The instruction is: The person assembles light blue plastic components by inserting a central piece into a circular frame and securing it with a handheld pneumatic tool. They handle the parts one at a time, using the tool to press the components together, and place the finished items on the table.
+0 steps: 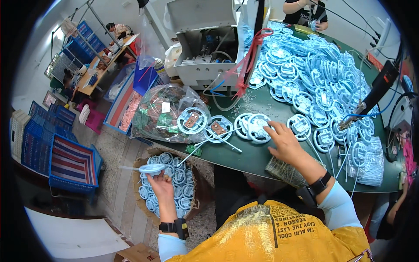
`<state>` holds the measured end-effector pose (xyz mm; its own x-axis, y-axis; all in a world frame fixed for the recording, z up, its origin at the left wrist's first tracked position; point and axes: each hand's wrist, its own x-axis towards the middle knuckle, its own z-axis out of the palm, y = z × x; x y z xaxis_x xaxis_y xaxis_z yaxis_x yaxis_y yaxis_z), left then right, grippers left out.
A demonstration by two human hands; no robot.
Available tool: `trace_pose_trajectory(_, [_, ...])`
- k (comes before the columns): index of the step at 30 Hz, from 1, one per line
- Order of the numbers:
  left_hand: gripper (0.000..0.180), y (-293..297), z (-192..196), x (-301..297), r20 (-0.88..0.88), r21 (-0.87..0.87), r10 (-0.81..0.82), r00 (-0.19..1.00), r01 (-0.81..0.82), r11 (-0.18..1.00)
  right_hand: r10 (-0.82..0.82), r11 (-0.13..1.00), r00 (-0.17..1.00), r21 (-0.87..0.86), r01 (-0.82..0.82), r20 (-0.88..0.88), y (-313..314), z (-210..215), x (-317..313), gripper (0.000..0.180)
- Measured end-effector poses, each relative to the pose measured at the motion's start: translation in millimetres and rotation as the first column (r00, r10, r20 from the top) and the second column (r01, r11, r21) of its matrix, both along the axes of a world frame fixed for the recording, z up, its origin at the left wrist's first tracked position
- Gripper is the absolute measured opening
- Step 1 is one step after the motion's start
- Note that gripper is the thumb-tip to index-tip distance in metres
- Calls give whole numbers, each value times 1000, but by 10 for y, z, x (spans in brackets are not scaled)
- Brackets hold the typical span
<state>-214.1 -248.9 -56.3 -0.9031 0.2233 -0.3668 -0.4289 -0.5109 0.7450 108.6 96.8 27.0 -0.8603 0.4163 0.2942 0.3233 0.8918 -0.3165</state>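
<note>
My left hand (161,185) is closed on a light-blue round plastic part (152,169) with a pale stick, held over a carton (198,208) of similar round parts. Over the green table (218,156) my right hand (286,142) has its fingers apart, the tips at the edge of a light-blue ring-shaped part (257,129). Whether they touch it I cannot tell. To its left lie two round parts with brown circuit boards, one (192,120) on a plastic bag and one (219,127) on the table, with pale sticks beside them.
A large heap of light-blue parts (323,74) covers the table's right and far side. A grey machine (207,56) stands at the back. A clear bag of green boards (161,111) lies left, and a dark tool (384,83) hangs right. Another person (305,13) works opposite.
</note>
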Motion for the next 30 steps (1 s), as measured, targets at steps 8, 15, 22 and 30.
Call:
trace_pose_trajectory(8, [97,-1349,-1055,-766,154,-327,264,952,-204,923,12,997,984,76,-26,177,9,-98,-369,77])
trace_pose_trajectory(15, [75,-1403,-943,-605,5,-427,168,986,-150,892,-170,982,954,33,184,-247,254,-141,-155,19])
trace_pose_trajectory(22, [25,-313,-678,245,200,-508,-718,666,698,505,-620,528,745,-833,164,-246,244,-83,423,16])
trace_pose_trajectory(30, [16,1071,529,1073,-45,-472,-998,33,880,50,-694,294,704,-952,85,-152,-58,-13,752,22])
